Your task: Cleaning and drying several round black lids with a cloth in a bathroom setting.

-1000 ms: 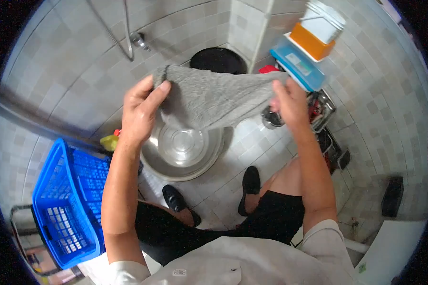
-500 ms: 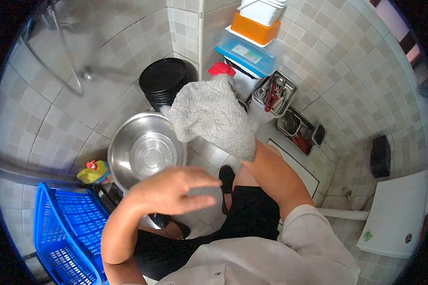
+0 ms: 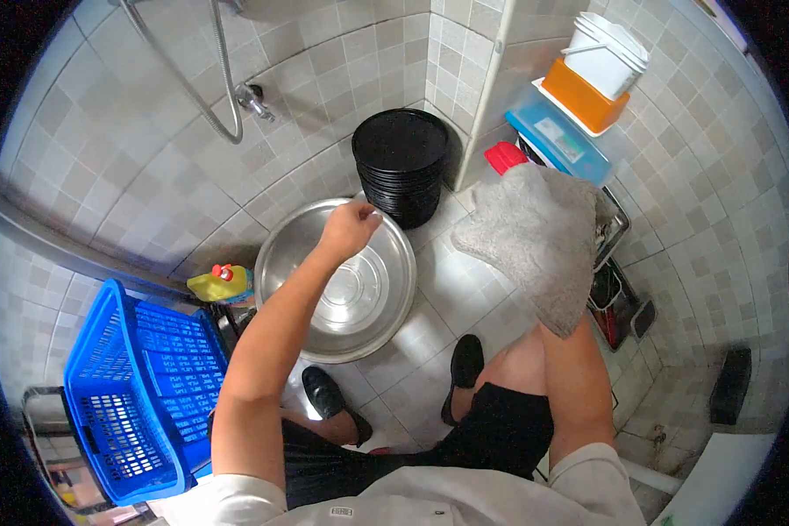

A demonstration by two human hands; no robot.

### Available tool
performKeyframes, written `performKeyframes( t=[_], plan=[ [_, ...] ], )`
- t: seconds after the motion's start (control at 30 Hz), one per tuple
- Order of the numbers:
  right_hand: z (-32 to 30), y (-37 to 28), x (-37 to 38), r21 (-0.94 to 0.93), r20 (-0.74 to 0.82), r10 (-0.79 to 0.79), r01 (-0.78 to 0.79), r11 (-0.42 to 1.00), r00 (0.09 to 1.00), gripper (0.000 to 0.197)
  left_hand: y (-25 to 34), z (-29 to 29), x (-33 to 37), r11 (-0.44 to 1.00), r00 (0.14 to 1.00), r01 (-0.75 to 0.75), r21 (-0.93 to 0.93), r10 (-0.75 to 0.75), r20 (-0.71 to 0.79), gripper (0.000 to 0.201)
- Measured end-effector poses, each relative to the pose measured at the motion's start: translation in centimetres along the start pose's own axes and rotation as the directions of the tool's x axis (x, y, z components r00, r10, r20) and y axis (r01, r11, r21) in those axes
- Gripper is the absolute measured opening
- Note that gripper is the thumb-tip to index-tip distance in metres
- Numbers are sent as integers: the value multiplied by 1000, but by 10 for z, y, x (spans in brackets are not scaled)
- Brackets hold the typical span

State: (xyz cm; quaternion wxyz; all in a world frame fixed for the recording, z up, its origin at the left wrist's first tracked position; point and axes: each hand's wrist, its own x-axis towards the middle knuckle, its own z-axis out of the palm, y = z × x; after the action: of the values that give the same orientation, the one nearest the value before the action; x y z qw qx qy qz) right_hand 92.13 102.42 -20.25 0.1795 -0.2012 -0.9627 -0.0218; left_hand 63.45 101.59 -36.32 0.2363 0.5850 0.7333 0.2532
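Note:
Over the far part of a wide steel basin (image 3: 276, 263) is my left hand (image 3: 351, 230), its fingers curled together; whatever they hold, if anything, I cannot make out. My outstretched right arm (image 3: 580, 386) holds up a grey, fluffy towel (image 3: 535, 232). That towel covers my right hand, so its fingers are hidden. Just beyond the basin stands a tall stack of round black plates or trays (image 3: 401, 145). A red object (image 3: 505, 158) shows past the towel's far edge.
Left of the basin are a yellow bottle (image 3: 212, 286) and a blue plastic basket (image 3: 171, 351). At far right, a white bucket (image 3: 607, 54) tops an orange box (image 3: 585, 90) and a blue-lidded container (image 3: 561, 131). A shower hose (image 3: 223, 88) hangs on the tiled wall.
My left hand has reached forward over the basin, and its fingers, apart before, are now curled. The towel has moved right with my right arm, away from the black stack. The view has shifted.

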Motion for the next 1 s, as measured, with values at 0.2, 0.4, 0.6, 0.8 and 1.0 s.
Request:
performKeyframes(
  t=[0.2, 0.4, 0.6, 0.8, 1.0],
  plan=[
    [8, 2, 5, -25, 40, 23, -22, 999, 999, 30, 0, 30, 66, 908, 889, -219, 356, 336, -310, 27],
    [11, 5, 5, -48, 78, 60, -57, 997, 995, 32, 9, 36, 115, 676, 925, -295, 675, 378, 25, 25],
    [14, 13, 4, -40, 129, 113, -108, 993, 985, 34, 3, 19, 143, 685, 885, -461, 564, 401, 236, 15],
    [33, 20, -7, -93, 203, 194, -178, 980, 960, 38, 0, 21, 133, 466, 711, -650, 600, 653, 262, 10],
    [59, 22, -35, 11, 159, 183, -187, 982, 970, 39, -1, 8, 99, 402, 595, -693, 599, 787, 161, 5]
  ],
)
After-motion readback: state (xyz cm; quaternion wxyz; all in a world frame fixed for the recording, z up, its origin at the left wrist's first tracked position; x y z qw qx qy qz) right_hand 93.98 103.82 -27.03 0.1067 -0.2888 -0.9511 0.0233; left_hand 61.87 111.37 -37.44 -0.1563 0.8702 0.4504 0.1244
